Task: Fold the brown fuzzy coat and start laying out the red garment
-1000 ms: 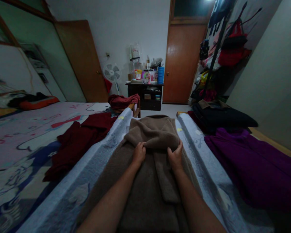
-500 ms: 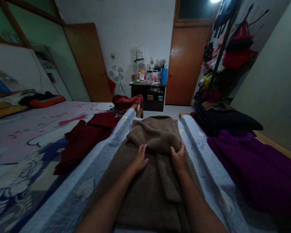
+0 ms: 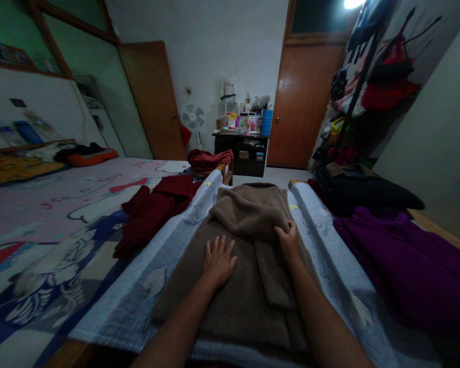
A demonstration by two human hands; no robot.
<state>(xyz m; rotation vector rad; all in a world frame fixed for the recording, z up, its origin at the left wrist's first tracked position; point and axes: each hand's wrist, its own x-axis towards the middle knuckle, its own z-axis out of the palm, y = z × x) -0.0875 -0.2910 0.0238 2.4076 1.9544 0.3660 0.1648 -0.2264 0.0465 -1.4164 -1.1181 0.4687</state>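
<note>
A brown fleece top lies on the bed before me, its upper part bunched in a loose fold and one sleeve laid lengthwise over the body. My left hand rests flat on the left half of the top, fingers spread and holding nothing. At the right end of the bunched fold, my right hand is closed on the cloth, thumb on the near side; some of its fingertips are hidden.
A dark red garment lies to the left on a patterned bedspread. To the right are a purple garment and a black folded pile. Beyond the bed stand a dark cabinet and a fan.
My left hand has left the fold's edge, come back toward me and flattened with fingers spread. My right hand stays at the fold. The view has shifted slightly left.
</note>
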